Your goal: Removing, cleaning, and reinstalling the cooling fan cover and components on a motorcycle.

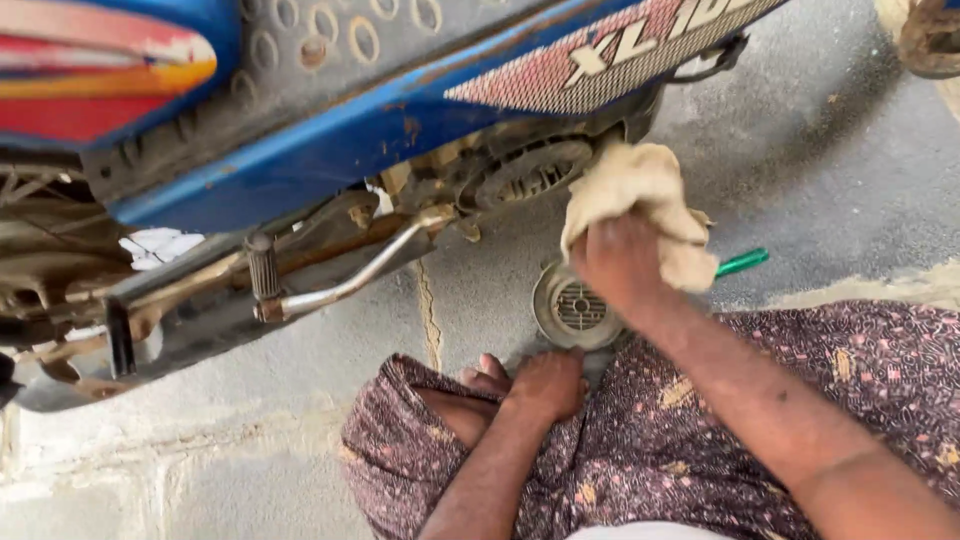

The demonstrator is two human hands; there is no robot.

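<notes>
The moped (330, 130) fills the view from nine o'clock to one o'clock, its blue side panel running diagonally over a grey ribbed footboard. Under it, at about twelve o'clock from centre, sits the exposed engine (525, 172) with a dark finned round face. A chrome lever (345, 285) with a black ribbed peg at its near end slants below the frame at nine o'clock.

The concrete floor (820, 150) takes the rest, with a crack running down at six o'clock from the engine. The patterned cloth (700, 430) over the person's legs covers the five-o'clock corner.

The rag (640, 195), pale and crumpled, is just right of centre, pressed close to the engine's right edge; whether it touches the metal cannot be told. The right hand (622, 265) grips it from below, fingers closed around the bunched rag.

The round cover (573, 308), a grey metal disc with a slotted grille, lies on the floor at six o'clock from the rag, partly behind the right wrist.

The left hand (545, 385) rests at six o'clock from the cover, on the knee, fingers curled down and holding nothing; toes show just beside it.

A green handle (742, 262) pokes out at three o'clock from the rag, on the floor.
</notes>
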